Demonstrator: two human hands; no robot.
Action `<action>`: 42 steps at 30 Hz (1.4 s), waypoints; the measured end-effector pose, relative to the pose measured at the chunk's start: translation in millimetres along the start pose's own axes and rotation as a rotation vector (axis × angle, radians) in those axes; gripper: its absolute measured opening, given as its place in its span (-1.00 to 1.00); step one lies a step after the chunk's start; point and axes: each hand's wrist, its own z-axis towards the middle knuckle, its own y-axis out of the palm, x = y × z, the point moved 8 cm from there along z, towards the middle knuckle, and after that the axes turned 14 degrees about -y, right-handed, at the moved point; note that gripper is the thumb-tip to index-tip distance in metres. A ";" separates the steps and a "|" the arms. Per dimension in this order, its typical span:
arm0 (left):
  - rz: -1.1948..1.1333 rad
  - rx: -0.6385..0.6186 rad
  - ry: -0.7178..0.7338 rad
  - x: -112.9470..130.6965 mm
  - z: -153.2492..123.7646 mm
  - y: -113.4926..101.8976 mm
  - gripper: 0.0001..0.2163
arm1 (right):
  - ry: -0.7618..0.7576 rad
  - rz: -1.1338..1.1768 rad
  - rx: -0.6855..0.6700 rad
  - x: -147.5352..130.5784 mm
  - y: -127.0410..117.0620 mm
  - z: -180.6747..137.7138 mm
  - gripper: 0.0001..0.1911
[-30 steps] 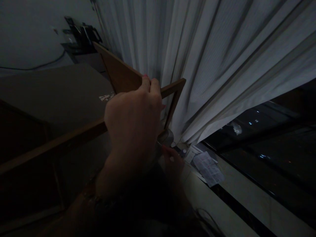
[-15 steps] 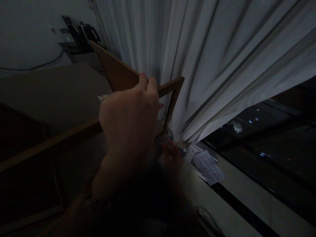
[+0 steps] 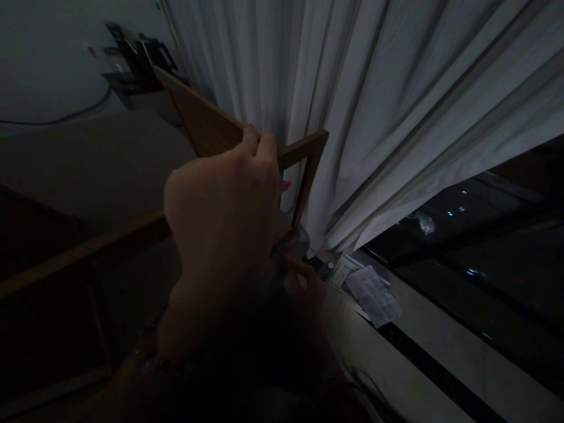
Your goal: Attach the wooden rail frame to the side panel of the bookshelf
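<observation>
The picture is dark. My left hand (image 3: 224,211) is closed over the top rail of a brown wooden frame (image 3: 304,147), with the thumb tip showing past its right side. A wooden panel (image 3: 198,114) joins the rail at the fingers and slants to the upper left. Lower down, my right hand (image 3: 306,288) has its thumb and fingers pinched beside the frame's lower corner. A thin, rod-like thing seems to stick out from the fingertips, too dim to name. Beside these fingertips a pale rounded object (image 3: 299,244) shows, partly covered.
White curtains (image 3: 352,106) hang behind the frame. On the floor at right lie printed paper sheets (image 3: 374,296), and a small bottle-like thing (image 3: 326,270) is near my right hand. A black kettle (image 3: 154,53) stands at the upper left. A dark window (image 3: 476,235) is at right.
My left hand keeps its hold on the frame and appears slightly farther left. My right hand's fingers have shifted and turned a little at the lower corner. The view has moved slightly.
</observation>
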 end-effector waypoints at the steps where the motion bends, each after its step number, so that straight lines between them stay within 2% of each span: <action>1: 0.015 0.017 0.002 -0.3 0.0 0.0 -0.60 | -0.013 0.004 0.004 -0.5 -0.1 -0.4 -0.86; 5: 0.072 0.067 0.010 1.5 -0.9 -4.7 -0.62 | 0.090 0.081 0.015 5.8 0.3 -0.6 -0.86; 8: 0.125 -0.018 0.012 5.3 -1.8 -4.7 -0.60 | 0.174 0.138 -0.061 9.1 6.0 1.7 -0.84; 11: 0.164 -0.060 0.000 7.3 -2.6 -5.2 -0.55 | 0.050 0.131 -0.080 2.9 4.7 9.0 -0.85; 14: 0.172 0.008 -0.009 7.8 -2.9 -8.3 -0.57 | -0.080 0.062 -0.026 -0.6 -2.3 13.2 -0.84; 17: 0.175 0.046 -0.038 5.0 -3.2 -7.2 -0.59 | -0.097 0.040 -0.046 1.0 -0.8 13.2 -0.81; 20: 0.162 0.089 -0.006 6.3 -4.8 -8.0 -0.61 | -0.081 0.053 -0.086 2.4 2.7 11.9 -0.81; 23: 0.156 0.109 0.009 5.9 -5.3 -8.7 -0.62 | -0.043 0.074 -0.041 4.8 -2.0 11.7 -0.79; 26: 0.173 0.097 -0.009 2.9 -4.6 -6.4 -0.61 | 0.062 0.129 0.075 10.6 -11.5 13.6 -0.73; 28: 0.181 0.133 0.012 4.4 -5.6 -7.8 -0.60 | 0.139 0.171 0.117 13.8 -14.0 17.4 -0.71; 30: 0.190 0.149 0.021 6.0 -6.8 -8.6 -0.60 | 0.198 0.193 0.080 15.4 -11.3 24.3 -0.71; 33: 0.199 0.122 0.008 8.7 -7.8 -8.6 -0.60 | 0.227 0.223 -0.069 14.4 -3.1 39.1 -0.71; 36: 0.207 0.100 -0.025 9.7 -6.8 -9.8 -0.57 | 0.168 0.213 -0.266 8.0 2.7 53.1 -0.70; 38: 0.207 0.075 -0.036 8.5 -5.5 -8.2 -0.55 | 0.128 0.191 -0.350 4.9 1.5 58.8 -0.67; 42: 0.122 0.057 0.002 4.5 -4.1 -5.4 -0.53 | 0.106 0.072 -0.325 8.8 -13.7 65.8 -0.63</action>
